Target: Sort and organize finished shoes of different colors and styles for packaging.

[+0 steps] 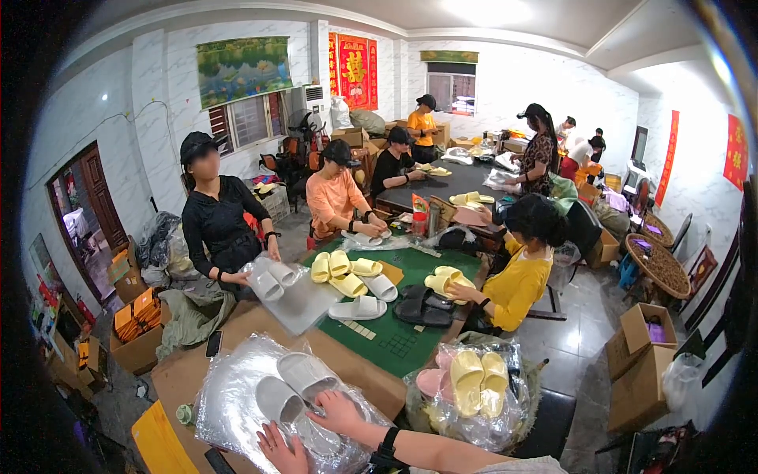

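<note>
A pair of grey slide slippers (281,397) lies on clear plastic bags (229,395) at the near edge of the table. My left hand (282,452) rests on the plastic with its fingers spread, just below the slippers' heels. Reaching in from the right, my right hand (339,412) lies over the heel end of the pair, fingers stretched out and touching it or the film; which of the two I cannot tell. A dark band circles my right wrist. Close by on the right, a clear bag holds yellow slippers (467,383) and pink slippers (433,383).
Yellow, grey and black slippers (423,306) lie on the green tabletop (379,340). Across the table, a person in black (225,217) handles bagged grey slippers; a person in yellow (517,284) holds yellow ones. A phone (214,343) lies at the left edge. Cardboard boxes (638,387) stand at right.
</note>
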A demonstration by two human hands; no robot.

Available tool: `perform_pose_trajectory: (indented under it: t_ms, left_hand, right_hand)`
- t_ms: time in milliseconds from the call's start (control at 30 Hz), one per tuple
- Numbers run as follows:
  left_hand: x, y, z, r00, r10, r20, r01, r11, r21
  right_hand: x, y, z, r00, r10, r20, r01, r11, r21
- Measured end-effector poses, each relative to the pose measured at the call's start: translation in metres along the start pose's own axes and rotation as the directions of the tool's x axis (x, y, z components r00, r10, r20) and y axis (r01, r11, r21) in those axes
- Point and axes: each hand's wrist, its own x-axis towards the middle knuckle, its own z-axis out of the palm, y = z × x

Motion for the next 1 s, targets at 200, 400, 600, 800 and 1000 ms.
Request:
perform_pose_trajectory:
  t_ms: [200,400,600,800,1000]
  left_hand:
    - [0.001,0.003,0.002,1.000,0.021,-0.007,-0.021,1.000,-0.003]
    - [0.003,0.002,-0.001,1.000,0.005,-0.026,-0.005,1.000,0.030]
    - [0.002,0.003,-0.001,1.000,0.000,-0.012,0.000,1.000,0.027]
    - [0.000,0.001,0.003,0.999,0.023,-0.047,-0.021,0.999,0.030]
    - [0.001,0.000,0.004,1.000,-0.007,-0.024,0.008,0.999,0.044]
  right_hand:
    - [-0.001,0.003,0.000,1.000,-0.005,-0.020,0.006,0.999,0.037]
    - [0.002,-0.001,0.000,1.000,-0.012,-0.027,0.013,0.999,0.038]
    - [0.001,0.002,0.001,0.997,-0.041,-0.065,0.042,0.999,0.024]
    - [0.000,0.001,0.000,0.998,-0.034,-0.056,0.034,0.999,0.003]
    - [0.001,0.003,0.003,0.999,-0.045,-0.024,0.045,0.999,-0.003]
